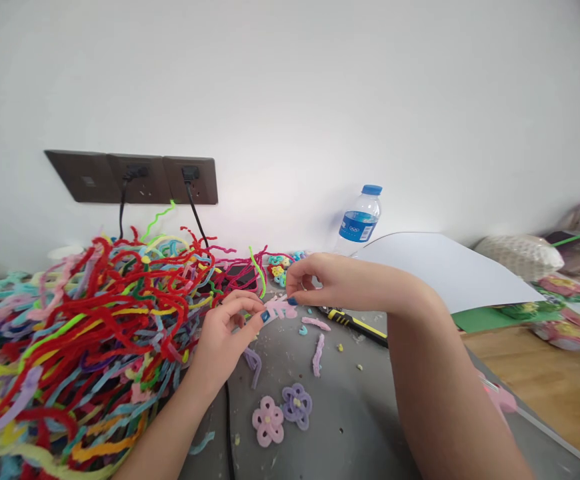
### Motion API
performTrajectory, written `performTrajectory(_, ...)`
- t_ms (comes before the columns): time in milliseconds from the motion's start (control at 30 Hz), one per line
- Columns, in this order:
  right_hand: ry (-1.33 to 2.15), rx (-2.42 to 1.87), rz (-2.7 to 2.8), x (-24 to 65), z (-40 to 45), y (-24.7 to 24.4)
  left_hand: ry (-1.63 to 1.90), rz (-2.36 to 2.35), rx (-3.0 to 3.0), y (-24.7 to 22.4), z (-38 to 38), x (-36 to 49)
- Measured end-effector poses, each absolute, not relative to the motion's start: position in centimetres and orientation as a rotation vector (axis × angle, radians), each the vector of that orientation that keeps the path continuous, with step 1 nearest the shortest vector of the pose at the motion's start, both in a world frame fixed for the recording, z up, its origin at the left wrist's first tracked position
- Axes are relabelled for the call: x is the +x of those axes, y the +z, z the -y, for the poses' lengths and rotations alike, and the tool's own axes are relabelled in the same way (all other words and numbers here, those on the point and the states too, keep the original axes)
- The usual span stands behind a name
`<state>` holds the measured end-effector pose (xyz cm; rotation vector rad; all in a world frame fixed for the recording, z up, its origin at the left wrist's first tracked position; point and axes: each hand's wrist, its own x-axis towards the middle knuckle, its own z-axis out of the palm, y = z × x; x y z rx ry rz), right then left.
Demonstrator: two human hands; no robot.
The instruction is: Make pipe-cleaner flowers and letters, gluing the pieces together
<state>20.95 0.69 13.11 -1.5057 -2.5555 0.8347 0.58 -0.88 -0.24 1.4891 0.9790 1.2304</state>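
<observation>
Between my two hands is a pale pink fuzzy piece (281, 309) with several short loops or folds, held just above the grey table (350, 407). My left hand (235, 330) pinches its left end between thumb and fingers. At its right end, my right hand (315, 283) has its fingertips closed on it, wrist bent over. Nearer to me lie a pink fuzzy flower (268, 421) and a purple one (297, 406), side by side, both with pale yellow centres. Short pink pieces (319, 355) and a bent purple piece (253, 365) rest close to my hands.
A large tangle of coloured pipe cleaners (95, 333) covers the left side. Yellow-and-black-handled pliers (357, 325) lie beyond my right forearm. At the back stand a water bottle (360, 220) and white paper (440, 267). A black cable (228, 427) runs along the table.
</observation>
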Motion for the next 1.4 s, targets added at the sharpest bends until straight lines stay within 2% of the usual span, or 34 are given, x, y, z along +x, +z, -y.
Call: performTrajectory(1400,0.826,-1.468,2.579,20.82,-0.74,12.86,1.240,-0.942,1.516,-0.22,0.82,0.60)
